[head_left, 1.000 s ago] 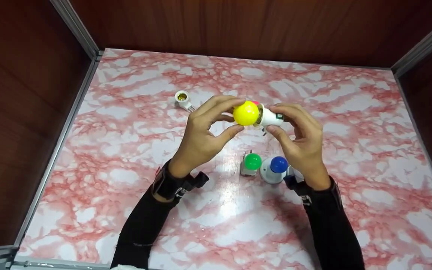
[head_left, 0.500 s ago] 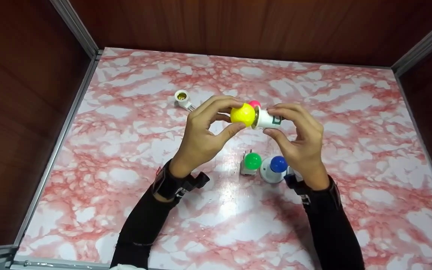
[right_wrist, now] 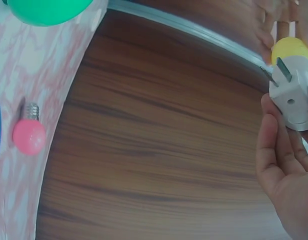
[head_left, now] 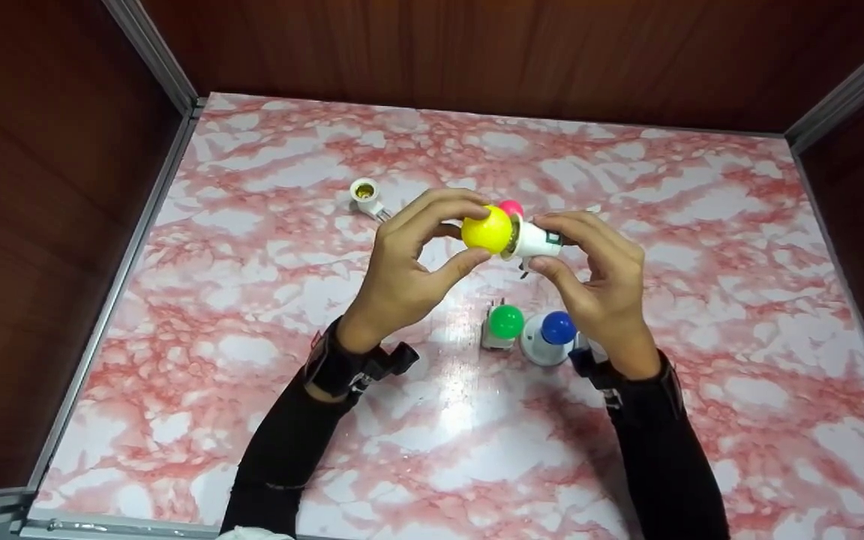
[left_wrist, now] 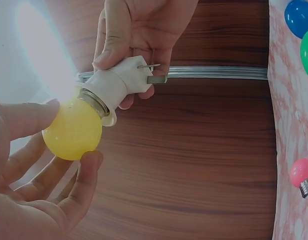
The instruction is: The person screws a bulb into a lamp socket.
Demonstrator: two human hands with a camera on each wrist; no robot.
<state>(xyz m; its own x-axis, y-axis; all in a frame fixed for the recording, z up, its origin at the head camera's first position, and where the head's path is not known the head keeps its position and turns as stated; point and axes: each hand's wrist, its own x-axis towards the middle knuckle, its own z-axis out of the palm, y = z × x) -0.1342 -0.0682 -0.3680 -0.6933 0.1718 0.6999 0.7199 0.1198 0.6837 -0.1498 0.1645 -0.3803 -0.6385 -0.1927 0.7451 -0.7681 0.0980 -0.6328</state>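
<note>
In the head view my left hand (head_left: 409,259) pinches a round yellow light bulb (head_left: 487,229) between thumb and fingers. My right hand (head_left: 603,281) grips a white bulb socket (head_left: 535,238) with plug prongs, its mouth turned left toward the bulb. The bulb's metal screw base (left_wrist: 95,102) sits partly inside the socket's mouth, with some thread showing in the left wrist view. Two flat prongs (right_wrist: 284,70) stick out of the socket's back in the right wrist view. Both things are held up above the table.
A white socket (head_left: 366,196) with prongs lies at the back left. Nearer me stand a green bulb (head_left: 506,322) in a plug socket and a blue bulb (head_left: 558,328) on a round white base. A loose pink bulb (right_wrist: 29,136) lies behind the held pieces. Wood-grain walls (head_left: 477,52) border the table.
The yellow bulb and the socket have shifted slightly left. The socket has turned a little in my right hand, and the pink bulb behind shows more.
</note>
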